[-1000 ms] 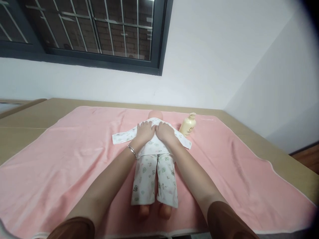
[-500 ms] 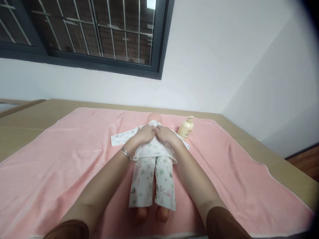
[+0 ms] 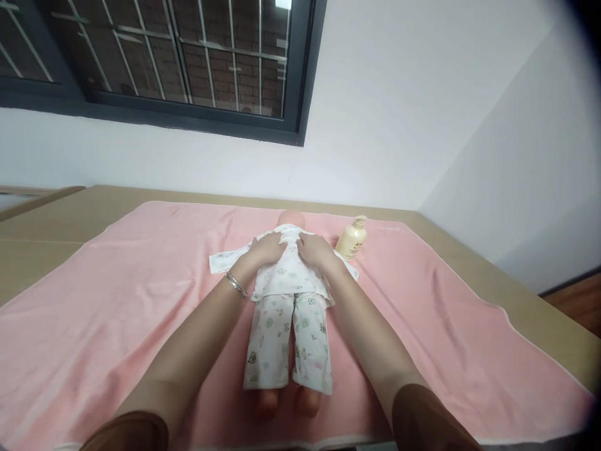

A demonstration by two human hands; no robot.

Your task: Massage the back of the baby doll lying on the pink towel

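Left hand (image 3: pixel 267 249) and right hand (image 3: pixel 317 252) rest unclenched on the doll (image 3: pixel 292 275) — equally near, its long axis running forward between them.

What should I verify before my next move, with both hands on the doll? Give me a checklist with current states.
1. Left hand on the doll's pajama top: ok, resting on it.
2. Right hand on the top: ok, resting opposite the left.
3. Hands apart: ok, fabric shows between them.
4. Pump bottle clear of the right hand: ok, it stands apart.
5. Left hand free of jewelry: not ok, a bracelet sits just behind it.
6. Pink blanket smooth: not ok, creases show.
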